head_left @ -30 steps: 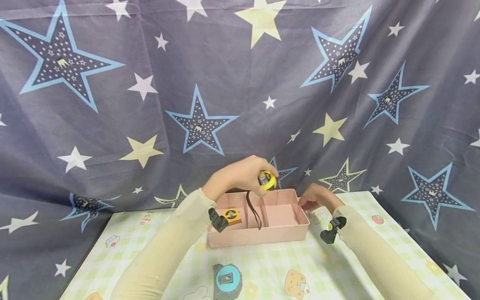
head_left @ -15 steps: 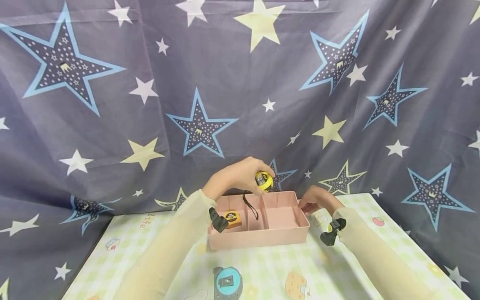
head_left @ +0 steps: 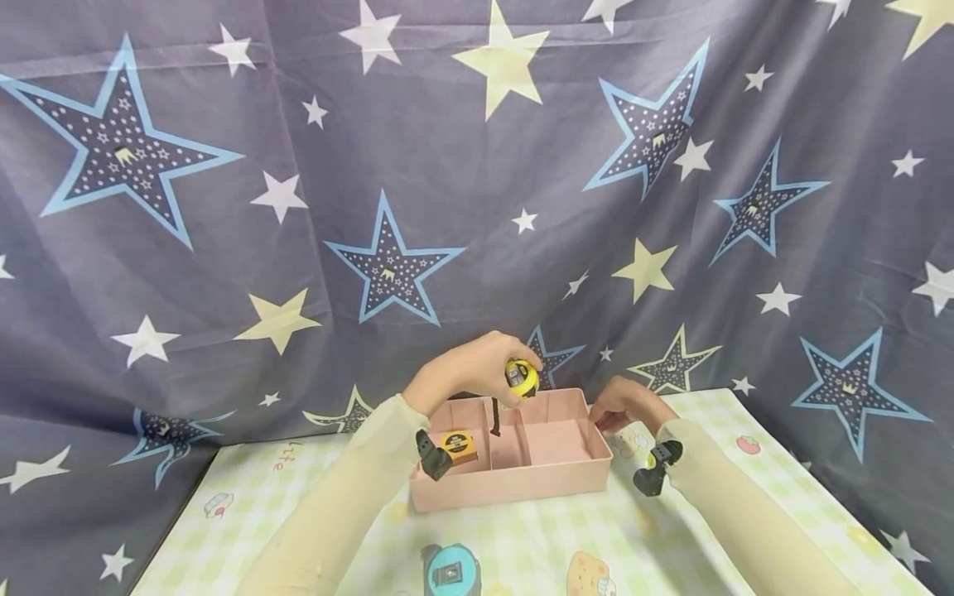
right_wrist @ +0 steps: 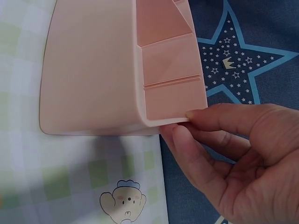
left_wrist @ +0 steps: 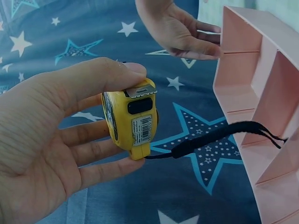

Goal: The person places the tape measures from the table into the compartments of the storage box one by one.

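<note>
In the head view my left hand (head_left: 484,364) holds a yellow tape measure (head_left: 522,378) above the pink divided box (head_left: 514,488). The left wrist view shows thumb on top and fingers below and behind the tape measure (left_wrist: 133,116); its black wrist strap (left_wrist: 210,137) trails toward the box. My right hand (head_left: 624,404) is at the box's right end. In the right wrist view its thumb tip meets the rim and bent fingers (right_wrist: 187,149) lie along the outside. An orange-yellow tape measure (head_left: 459,447) lies in the left compartment, partly hidden by the left wrist camera.
On the green-checked tablecloth (head_left: 358,571), a blue and grey tape measure (head_left: 451,571) lies in front of the box. A starry dark curtain (head_left: 462,165) hangs close behind the box. Something small and yellow shows beside the right wrist camera (head_left: 656,472), mostly hidden.
The head view has tilted up, so everything sits lower. My left hand still holds the tape measure over the box; its strap has swung and now hangs shorter and straighter. My right hand stays put.
</note>
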Tool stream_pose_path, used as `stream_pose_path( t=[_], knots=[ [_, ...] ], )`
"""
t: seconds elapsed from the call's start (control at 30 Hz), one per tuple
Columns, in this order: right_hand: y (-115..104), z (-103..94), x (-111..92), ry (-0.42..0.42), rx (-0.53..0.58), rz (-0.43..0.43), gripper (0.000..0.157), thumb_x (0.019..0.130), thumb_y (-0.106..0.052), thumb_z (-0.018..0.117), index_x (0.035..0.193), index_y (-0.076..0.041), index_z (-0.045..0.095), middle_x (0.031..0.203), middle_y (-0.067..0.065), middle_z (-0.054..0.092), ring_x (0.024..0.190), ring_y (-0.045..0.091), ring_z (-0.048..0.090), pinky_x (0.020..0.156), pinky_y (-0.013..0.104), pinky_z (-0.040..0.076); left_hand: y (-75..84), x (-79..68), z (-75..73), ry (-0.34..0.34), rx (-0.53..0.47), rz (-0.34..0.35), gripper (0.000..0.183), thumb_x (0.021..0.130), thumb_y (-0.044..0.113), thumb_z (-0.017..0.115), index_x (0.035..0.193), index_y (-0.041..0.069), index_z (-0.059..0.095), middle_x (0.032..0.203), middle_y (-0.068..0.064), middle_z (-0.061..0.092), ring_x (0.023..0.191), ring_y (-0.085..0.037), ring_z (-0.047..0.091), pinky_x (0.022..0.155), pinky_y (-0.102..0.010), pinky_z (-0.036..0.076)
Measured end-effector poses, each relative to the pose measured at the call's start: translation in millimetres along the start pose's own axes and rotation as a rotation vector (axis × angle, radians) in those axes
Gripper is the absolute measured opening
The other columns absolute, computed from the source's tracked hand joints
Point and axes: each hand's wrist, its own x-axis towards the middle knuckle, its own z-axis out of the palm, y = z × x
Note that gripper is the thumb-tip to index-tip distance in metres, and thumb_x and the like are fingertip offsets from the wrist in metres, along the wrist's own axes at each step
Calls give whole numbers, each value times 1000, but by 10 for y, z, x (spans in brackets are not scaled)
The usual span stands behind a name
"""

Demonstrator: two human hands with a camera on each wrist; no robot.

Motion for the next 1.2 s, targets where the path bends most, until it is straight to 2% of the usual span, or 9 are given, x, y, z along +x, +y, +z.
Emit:
stream_pose_path(
  t=[0.3, 0.47, 0.73, 1.2],
  knots=[
    [29, 14, 2, -9, -14, 7, 6, 84, 5, 68, 90, 7, 69, 71, 8, 66, 59, 13, 64, 65, 26, 61, -38, 26, 115, -11, -4, -11, 53, 74, 12, 86, 125, 13, 72, 114, -3, 71, 97, -14, 64, 78, -22, 57],
    [36, 15, 9, -17, -17, 16, 7, 85, 4, 69, 91, 7, 69, 73, 8, 67, 60, 13, 64, 66, 27, 61, -41, 40, 172, -27, -16, -23, 55, 74, 11, 86, 127, 12, 71, 114, -3, 72, 94, -13, 64, 77, -22, 57],
    [15, -14, 6, -28, 9, 1, 10, 84, 6, 67, 93, 10, 69, 72, 9, 68, 59, 13, 65, 66, 27, 61, -77, 76, 260, -18, 8, 18, 50, 74, 17, 88, 122, 14, 73, 112, -1, 74, 96, -12, 66, 80, -21, 56],
    [-21, -28, 13, -37, 0, 3, 9, 83, 6, 67, 91, 9, 69, 71, 8, 67, 59, 13, 65, 65, 27, 61, -170, 124, 376, -34, 0, -38, 53, 74, 17, 90, 124, 14, 72, 114, -1, 73, 97, -13, 66, 84, -24, 56]
  ],
)
